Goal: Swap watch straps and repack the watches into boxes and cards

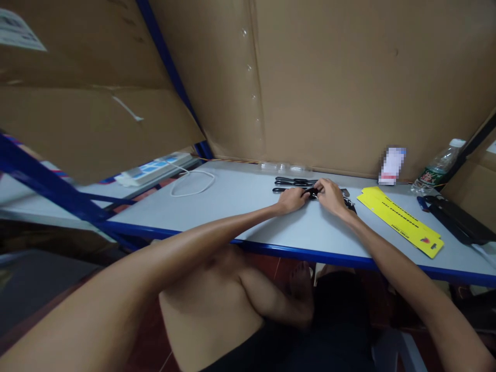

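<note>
Brown cardboard (329,88) rises behind the work area and also closes off the left, with a blue metal post (166,67) slanting between the 2 stretches. In front of it spreads a pale grey table (232,206) with a blue near edge. On the far left sits a white power strip (155,168) with blue sockets, and a white cable (192,195) loops over the tabletop to its right. Clear plastic pieces (284,168) lie along the far edge.

Near the middle of the table, the left hand (293,200) and right hand (329,195) meet, fingers bent, both pinching a small dark piece (312,192) between them; its exact shape is too small to make out. Slim black handles (294,182) lie just beyond the hands, and another black handle (278,190) points out to the left, just beside the left hand. Metal parts (349,202) show just right of the right hand, partly covered by it.

Farther right, yellow cards (403,223) with black lettering, upside down from this view, lie aslant. Beyond them a blurred-out pale item (392,166) stands near the cardboard. At the far right is a clear bottle (436,168) with a white cap and green label, and nearer lie black items (459,217). Below the table show a bare foot (301,279) and red tiled floor (151,341).
</note>
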Tool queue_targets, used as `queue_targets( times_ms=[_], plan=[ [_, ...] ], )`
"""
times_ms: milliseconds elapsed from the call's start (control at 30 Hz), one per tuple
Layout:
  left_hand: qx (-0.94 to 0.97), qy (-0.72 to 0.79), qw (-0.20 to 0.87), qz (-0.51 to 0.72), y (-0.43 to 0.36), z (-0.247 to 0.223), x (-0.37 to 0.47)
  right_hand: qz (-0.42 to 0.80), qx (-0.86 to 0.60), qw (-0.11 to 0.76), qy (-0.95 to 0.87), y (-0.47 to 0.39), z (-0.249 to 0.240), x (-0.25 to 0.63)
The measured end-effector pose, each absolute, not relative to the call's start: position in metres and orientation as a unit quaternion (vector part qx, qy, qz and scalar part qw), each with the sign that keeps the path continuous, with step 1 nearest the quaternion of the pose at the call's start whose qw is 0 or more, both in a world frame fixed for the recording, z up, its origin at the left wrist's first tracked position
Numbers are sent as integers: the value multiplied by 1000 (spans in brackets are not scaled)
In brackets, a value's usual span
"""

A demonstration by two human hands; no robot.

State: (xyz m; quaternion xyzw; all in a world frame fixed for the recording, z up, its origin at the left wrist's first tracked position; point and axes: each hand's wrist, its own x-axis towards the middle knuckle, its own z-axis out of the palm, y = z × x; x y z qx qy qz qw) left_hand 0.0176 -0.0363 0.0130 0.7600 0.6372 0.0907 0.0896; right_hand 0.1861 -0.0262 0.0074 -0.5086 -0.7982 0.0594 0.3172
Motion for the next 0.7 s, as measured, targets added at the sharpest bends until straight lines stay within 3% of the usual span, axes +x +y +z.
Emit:
queue_targets(
  times_ms=[233, 500, 700],
  plan=[
    [756, 637, 107, 106, -33, 11, 17, 54, -521, 250, -814, -33, 5, 187],
    [765, 620, 131, 118, -29, 10, 15, 105, -531, 343, -768, -22, 6, 189],
    [762, 624, 130, 117, -27, 8, 14, 98, -576, 270, -766, -26, 2, 185]
  ],
)
